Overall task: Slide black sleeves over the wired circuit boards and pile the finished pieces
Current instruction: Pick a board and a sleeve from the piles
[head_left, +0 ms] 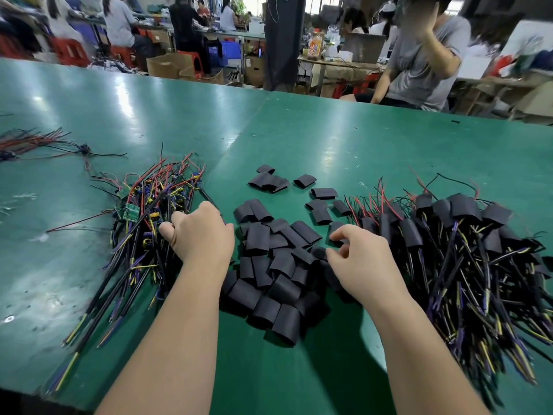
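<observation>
While the left hand (200, 235) is clamped on wires in the left heap of green wired circuit boards (143, 214), the right hand (362, 262) is curled over the central pile of flat black sleeves (278, 265); whether one is pinched cannot be told. Farther right are heaped the finished sleeved pieces (454, 235).

Loose sleeves (278, 259) lie between unsleeved boards (143, 223) left, finished pile (466, 250) right

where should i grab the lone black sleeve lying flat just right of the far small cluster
Pinch that sleeve by its two creased long edges, coming straight down from above: it lies flat and apart from the others, so squeezing the edges likely bows it open.
</observation>
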### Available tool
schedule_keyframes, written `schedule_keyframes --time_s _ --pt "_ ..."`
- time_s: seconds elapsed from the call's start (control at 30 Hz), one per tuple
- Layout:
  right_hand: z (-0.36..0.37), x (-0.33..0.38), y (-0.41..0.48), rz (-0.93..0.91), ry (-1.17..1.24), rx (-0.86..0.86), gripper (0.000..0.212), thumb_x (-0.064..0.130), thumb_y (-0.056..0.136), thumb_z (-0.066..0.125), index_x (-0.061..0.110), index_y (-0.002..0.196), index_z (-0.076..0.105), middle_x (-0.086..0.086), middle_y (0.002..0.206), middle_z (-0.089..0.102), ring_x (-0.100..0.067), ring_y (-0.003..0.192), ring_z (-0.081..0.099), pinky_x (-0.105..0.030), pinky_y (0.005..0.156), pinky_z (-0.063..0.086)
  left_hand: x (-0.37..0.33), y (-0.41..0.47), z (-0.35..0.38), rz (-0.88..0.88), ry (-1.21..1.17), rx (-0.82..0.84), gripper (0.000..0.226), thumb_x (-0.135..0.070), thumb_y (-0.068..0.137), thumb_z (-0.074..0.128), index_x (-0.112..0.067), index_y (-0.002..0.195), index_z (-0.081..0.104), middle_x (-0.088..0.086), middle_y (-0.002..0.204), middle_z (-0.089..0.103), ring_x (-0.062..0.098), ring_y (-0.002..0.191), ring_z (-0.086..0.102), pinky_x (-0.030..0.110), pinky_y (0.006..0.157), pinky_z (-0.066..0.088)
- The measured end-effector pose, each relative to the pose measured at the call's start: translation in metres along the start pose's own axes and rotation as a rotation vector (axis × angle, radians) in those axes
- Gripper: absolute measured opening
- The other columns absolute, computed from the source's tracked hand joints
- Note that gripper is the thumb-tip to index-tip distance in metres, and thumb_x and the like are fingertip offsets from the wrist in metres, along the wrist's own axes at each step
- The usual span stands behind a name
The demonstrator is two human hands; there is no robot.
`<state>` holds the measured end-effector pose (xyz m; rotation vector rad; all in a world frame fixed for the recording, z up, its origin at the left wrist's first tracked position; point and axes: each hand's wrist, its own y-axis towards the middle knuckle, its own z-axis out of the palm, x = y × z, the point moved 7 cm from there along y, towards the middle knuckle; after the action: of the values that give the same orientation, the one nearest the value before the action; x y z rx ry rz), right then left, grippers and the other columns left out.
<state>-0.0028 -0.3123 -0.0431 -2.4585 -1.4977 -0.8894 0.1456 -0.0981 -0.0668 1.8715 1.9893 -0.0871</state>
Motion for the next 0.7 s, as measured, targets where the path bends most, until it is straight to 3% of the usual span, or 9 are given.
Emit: schedule_keyframes --time_s 0.2,0.3,0.4,0.47,0.53,0.6,0.67,0.7 --pt "-0.002 -0.001 -0.001 -0.023 0.059 -0.057 0.010 0.019 0.088 0.060 0.018 0.097 0.065 0.012 0.070 0.056 -0.011 0.068 0.058 -0.028 0.067 0.049 0.003 0.004 0.005 -0.030 0.021 0.039 0.019 -0.033 0.091 0.055 -0.021 0.085 0.068 0.002 0.073 0.059 0.032 0.108 0.044 0.041 0.086 0.024" --pt "-0.002 0.001 -0.002 -0.043 0.110 -0.070 0.009 0.017 0.087 0.061 0.020 0.094 0.066 0.015 0.066 0.056 0.000 0.062 0.054 -0.014 0.059 0.041 0.005 0.003 0.000 -0.040 -0.044 0.022 0.024 -0.030 0.092 0.050 -0.018 0.079 0.067 -0.003 0.061 0.045 0.031 0.100 0.045 0.040 0.079 0.021" --pt "-0.005 0.008 -0.004 -0.075 0.211 -0.096 0.010 0.013 0.085 0.062 0.023 0.083 0.065 0.014 0.062 0.058 0.004 0.063 0.056 -0.003 0.057 0.038 0.014 0.004 -0.019 -0.084 -0.344 -0.115 0.027 -0.029 0.087 0.045 -0.021 0.068 0.063 -0.006 0.057 0.048 0.026 0.074 0.047 0.040 0.075 0.021" --pt "-0.004 0.010 -0.004 -0.078 0.280 -0.096 0.014 0.013 0.085 0.062 0.024 0.079 0.065 0.010 0.061 0.062 0.001 0.062 0.058 -0.004 0.058 0.040 0.015 0.004 -0.031 -0.082 -0.738 -0.162 0.024 -0.025 0.085 0.046 -0.022 0.067 0.061 -0.006 0.064 0.061 0.019 0.063 0.055 0.040 0.076 0.035" --pt "0.002 0.011 -0.003 -0.017 0.428 -0.040 0.014 0.010 0.086 0.060 0.021 0.080 0.067 0.005 0.062 0.067 -0.006 0.055 0.062 -0.010 0.057 0.046 0.003 0.001 -0.037 -0.044 -1.205 -0.065 0.020 -0.018 0.087 0.049 -0.019 0.072 0.063 0.000 0.080 0.073 0.014 0.065 0.067 0.037 0.076 0.051" --pt "0.014 0.011 -0.005 0.149 0.803 0.091 0.013 0.006 0.089 0.058 0.014 0.084 0.067 -0.002 0.063 0.068 -0.013 0.050 0.061 -0.020 0.054 0.050 -0.015 -0.003 -0.042 0.085 -1.509 0.142 0.019 -0.014 0.087 0.052 -0.016 0.073 0.064 0.006 0.088 0.075 0.017 0.074 0.071 0.032 0.079 0.056" --pt "0.031 0.018 -0.009 0.331 1.200 0.267 0.015 0.015 0.096 0.053 0.007 0.093 0.064 -0.009 0.068 0.068 -0.015 0.049 0.060 -0.021 0.048 0.048 -0.035 -0.014 -0.046 0.270 -1.629 0.441 0.020 -0.014 0.083 0.056 -0.017 0.069 0.069 0.012 0.091 0.075 0.024 0.079 0.071 0.029 0.078 0.056" --pt "0.037 0.022 -0.010 0.396 1.329 0.353 0.026 0.025 0.100 0.047 0.004 0.100 0.062 -0.011 0.072 0.069 -0.015 0.050 0.061 -0.021 0.047 0.049 -0.043 -0.023 -0.047 0.360 -1.609 0.579 0.017 -0.013 0.079 0.059 -0.016 0.068 0.071 0.014 0.092 0.074 0.026 0.080 0.071 0.028 0.078 0.056"
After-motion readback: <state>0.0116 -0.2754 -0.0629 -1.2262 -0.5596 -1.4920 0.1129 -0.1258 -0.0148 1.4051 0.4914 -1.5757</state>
